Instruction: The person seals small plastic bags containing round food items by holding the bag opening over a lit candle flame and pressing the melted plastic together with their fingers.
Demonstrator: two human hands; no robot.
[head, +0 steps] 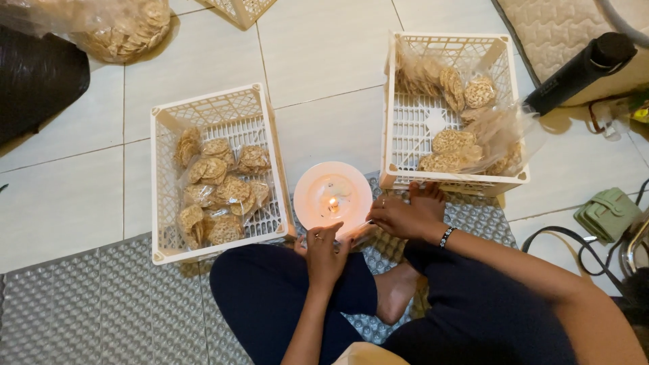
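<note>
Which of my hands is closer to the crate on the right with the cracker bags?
Right. The right hand sits just below the right crate, nearly at its rim; the left hand is farther, under the candle dish.

Domestic interior, in use as an informal packing spot at floor level. The floor (324, 61) is laid with large pale glazed tiles, with grout lines visible. A grey embossed foam mat (101, 304) serves as seating. The quilted edge of a mattress (561, 27) lies along the upper right. Personal items rest nearby: a green wallet (608, 213), black cables (588, 253) and a black cylindrical object (581, 71). Two white plastic crates (216, 169) (453, 108) hold small clear bags of round crackers, and a lit candle on a saucer (332, 196) stands between them. No workbench, counter or commercial equipment is in view.
</note>
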